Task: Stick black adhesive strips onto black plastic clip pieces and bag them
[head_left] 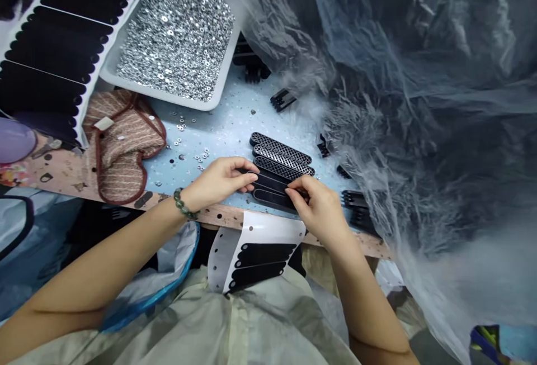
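My left hand [224, 181], with a green bead bracelet at the wrist, pinches the left end of a thin black strip [271, 181]. My right hand [319, 203] has thumb and forefinger closed at the strip's right end. The strip lies along a row of long black plastic bars with rounded ends. Nearest me is a smooth-topped bar [272, 198]; beyond the strip are several bars with a lattice face [281, 148]. A white backing sheet [272, 230] with black strips on it hangs over the table edge below my hands.
A white tray [213, 99] full of small metal nuts stands at the back left. Beside it lie a large sheet of black strips [54, 46] and a striped cloth [126, 141]. Loose nuts [201, 157] dot the blue table. Clear plastic sheeting [377, 102] covers the right side.
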The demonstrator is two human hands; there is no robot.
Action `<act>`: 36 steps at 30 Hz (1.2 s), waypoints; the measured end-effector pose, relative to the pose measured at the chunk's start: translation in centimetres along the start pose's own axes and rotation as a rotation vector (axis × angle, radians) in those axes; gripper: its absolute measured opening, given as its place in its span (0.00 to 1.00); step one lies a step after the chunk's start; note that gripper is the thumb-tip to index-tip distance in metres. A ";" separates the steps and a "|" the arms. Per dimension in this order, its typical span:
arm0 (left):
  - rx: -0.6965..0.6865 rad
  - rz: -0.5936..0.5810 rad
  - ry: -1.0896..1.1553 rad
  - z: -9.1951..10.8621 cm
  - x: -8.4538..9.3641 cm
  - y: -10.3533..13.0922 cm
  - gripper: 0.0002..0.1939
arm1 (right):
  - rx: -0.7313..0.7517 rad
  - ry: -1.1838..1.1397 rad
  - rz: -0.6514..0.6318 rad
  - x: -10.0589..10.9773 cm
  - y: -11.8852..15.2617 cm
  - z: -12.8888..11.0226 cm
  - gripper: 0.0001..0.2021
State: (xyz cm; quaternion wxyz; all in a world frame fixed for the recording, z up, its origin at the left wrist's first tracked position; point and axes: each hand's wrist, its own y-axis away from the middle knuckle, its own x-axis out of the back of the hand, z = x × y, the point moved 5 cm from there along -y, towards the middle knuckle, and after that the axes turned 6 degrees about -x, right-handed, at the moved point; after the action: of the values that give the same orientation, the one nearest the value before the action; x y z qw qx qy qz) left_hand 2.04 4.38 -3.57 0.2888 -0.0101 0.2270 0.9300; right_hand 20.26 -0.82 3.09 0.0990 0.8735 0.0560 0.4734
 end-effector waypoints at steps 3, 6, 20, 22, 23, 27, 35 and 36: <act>-0.015 0.000 -0.023 0.0 0.0 0.0 0.14 | -0.021 -0.010 -0.012 0.1 -0.1 0.2 0.01; -0.011 0.010 -0.041 0.1 0.0 0.0 0.13 | -0.042 -0.084 -0.042 0.3 -0.1 0.4 0.02; -0.031 -0.007 -0.079 0.1 0.0 0.4 0.15 | -0.020 0.062 -0.024 -0.1 0.1 -0.5 0.01; -0.038 0.009 -0.077 0.0 0.0 0.5 0.15 | -0.046 0.100 -0.033 0.1 0.0 -0.7 0.02; -0.043 0.018 -0.080 -0.1 0.0 0.5 0.15 | -0.063 0.121 -0.041 0.1 0.0 -0.7 0.03; -0.071 0.050 -0.093 -0.1 -0.1 0.6 0.14 | -0.168 0.288 -0.021 0.7 0.0 0.3 0.10; -0.104 0.084 -0.166 0.2 -0.1 0.9 0.16 | 0.244 0.305 0.293 0.7 4.2 1.1 0.15; -0.105 0.085 -0.167 0.2 -0.1 1.0 0.16 | 0.241 0.280 0.288 0.6 4.6 1.3 0.15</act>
State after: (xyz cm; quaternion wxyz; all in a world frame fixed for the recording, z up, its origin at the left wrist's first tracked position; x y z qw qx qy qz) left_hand 1.64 3.73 -2.95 0.2662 0.0620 0.1535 0.9496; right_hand 21.71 -5.31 3.85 -0.0833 0.8039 -0.0001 0.5889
